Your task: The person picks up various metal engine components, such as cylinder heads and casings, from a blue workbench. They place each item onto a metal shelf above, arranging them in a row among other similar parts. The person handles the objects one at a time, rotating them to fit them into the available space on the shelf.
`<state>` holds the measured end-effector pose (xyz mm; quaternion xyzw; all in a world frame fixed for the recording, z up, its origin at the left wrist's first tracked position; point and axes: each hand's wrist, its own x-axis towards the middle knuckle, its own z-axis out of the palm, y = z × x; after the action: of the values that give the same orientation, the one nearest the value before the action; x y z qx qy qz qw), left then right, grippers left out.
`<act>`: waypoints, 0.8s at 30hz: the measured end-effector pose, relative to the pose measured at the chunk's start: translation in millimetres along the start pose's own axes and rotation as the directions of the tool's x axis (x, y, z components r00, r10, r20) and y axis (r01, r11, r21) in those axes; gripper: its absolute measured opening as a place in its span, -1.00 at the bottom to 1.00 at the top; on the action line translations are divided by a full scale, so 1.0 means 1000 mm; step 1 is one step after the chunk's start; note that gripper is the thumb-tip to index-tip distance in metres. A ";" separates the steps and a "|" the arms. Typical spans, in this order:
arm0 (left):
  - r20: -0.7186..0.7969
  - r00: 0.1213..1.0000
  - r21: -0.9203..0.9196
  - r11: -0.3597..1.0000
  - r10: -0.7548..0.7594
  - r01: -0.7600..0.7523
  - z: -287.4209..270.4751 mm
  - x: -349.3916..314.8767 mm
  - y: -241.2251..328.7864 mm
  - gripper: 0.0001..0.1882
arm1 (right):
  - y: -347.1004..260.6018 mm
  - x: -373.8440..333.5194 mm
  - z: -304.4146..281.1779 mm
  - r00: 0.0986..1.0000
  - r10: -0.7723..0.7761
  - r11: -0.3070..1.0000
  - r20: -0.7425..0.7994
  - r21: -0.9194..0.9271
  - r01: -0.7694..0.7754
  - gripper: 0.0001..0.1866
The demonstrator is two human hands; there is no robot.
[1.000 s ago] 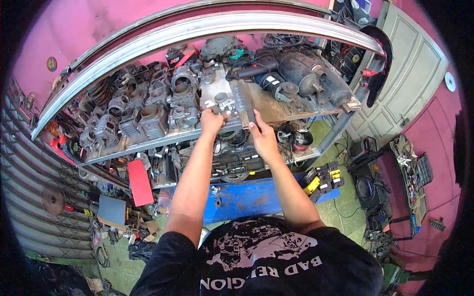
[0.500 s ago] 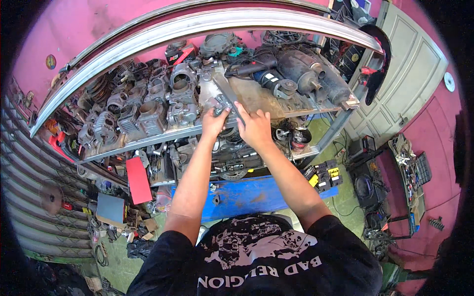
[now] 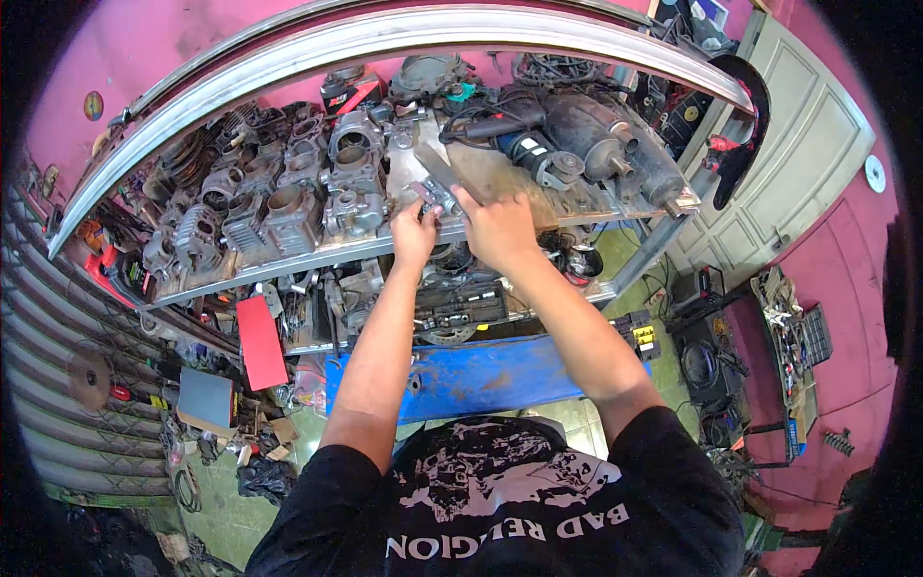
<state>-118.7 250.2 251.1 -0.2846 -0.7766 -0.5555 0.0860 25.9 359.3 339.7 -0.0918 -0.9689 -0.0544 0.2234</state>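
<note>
My left hand is closed, thumb and fingers pinching a small silvery metal part just above the front of the workbench shelf. My right hand wraps round the near end of a long, flat grey file, its index finger stretched along the tool. The file slants away to the far left, lying against or just beside the metal part; exact contact is too small to tell. Under my right palm the file's near end is hidden.
Engine cylinders crowd the shelf's left side. An angle grinder and exhaust mufflers lie to the right. A metal rail spans overhead. Below stands a blue bench; a red panel hangs left.
My right hand has shifted slightly forward with the file and turned more palm-down, covering its near end. My left hand still holds the metal part, now tilted a little differently.
</note>
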 end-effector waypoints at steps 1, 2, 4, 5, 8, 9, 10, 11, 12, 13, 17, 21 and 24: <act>0.039 0.999 -0.045 0.999 -0.019 0.021 0.001 0.000 0.008 -0.75 | 0.005 0.006 0.010 1.000 0.000 1.000 -0.011 0.016 0.000 -0.42; 0.019 1.000 -0.031 0.999 -0.009 0.010 0.000 0.001 0.003 -0.76 | 0.001 0.011 0.011 0.999 -0.021 0.999 -0.026 0.037 0.022 -0.42; -0.016 1.000 -0.006 1.000 0.013 -0.014 0.004 0.005 -0.006 -0.79 | 0.001 0.012 0.009 0.997 -0.060 0.997 -0.056 0.037 0.062 -0.42; -0.032 0.999 0.009 1.000 0.023 -0.022 0.005 0.005 -0.013 -0.80 | -0.001 0.011 0.009 0.995 -0.079 0.996 -0.069 0.040 0.082 -0.41; -0.030 0.996 -0.112 0.991 -0.083 0.079 0.002 0.006 -0.028 -0.78 | -0.019 -0.004 -0.025 0.996 0.021 0.996 0.090 0.082 -0.028 -0.42; -0.006 0.994 -0.099 0.990 -0.106 0.104 0.003 0.005 -0.019 -0.77 | -0.018 -0.007 -0.029 0.995 0.023 0.999 0.095 0.046 -0.027 -0.42; 0.015 0.992 -0.086 0.988 -0.129 0.130 0.002 0.005 -0.010 -0.76 | -0.018 -0.010 -0.032 0.995 0.023 1.000 0.099 0.011 -0.024 -0.43; 0.034 0.988 -0.071 0.985 -0.153 0.156 0.000 0.002 -0.003 -0.75 | -0.018 -0.012 -0.034 0.994 0.021 1.000 0.104 -0.024 -0.018 -0.43; 0.001 0.996 -0.046 0.995 -0.088 0.088 0.000 0.002 -0.007 -0.74 | -0.020 -0.007 -0.028 0.996 0.029 1.000 0.086 -0.012 -0.028 -0.44; -0.029 0.999 -0.018 1.000 -0.022 0.021 0.001 0.004 -0.011 -0.73 | -0.020 0.004 -0.014 0.997 0.037 0.999 0.069 -0.001 -0.037 -0.44; 0.041 0.996 -0.086 0.993 -0.075 0.078 0.001 0.005 -0.009 -0.71 | -0.018 0.018 0.003 0.999 0.045 0.998 0.010 0.039 -0.045 -0.45; -0.034 0.999 -0.054 0.999 0.002 -0.004 0.002 0.007 -0.028 -0.71 | -0.024 -0.003 -0.027 0.996 0.028 0.999 0.086 -0.048 -0.024 -0.47; -0.034 0.999 -0.036 0.999 0.023 -0.024 0.000 0.004 -0.021 -0.73 | -0.027 -0.013 -0.050 0.987 0.035 0.998 0.158 -0.064 -0.025 -0.47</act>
<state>-133.8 246.8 235.6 -0.2859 -0.7615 -0.5730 0.1006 52.6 324.1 377.0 -0.1174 -0.9799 -0.0735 0.1433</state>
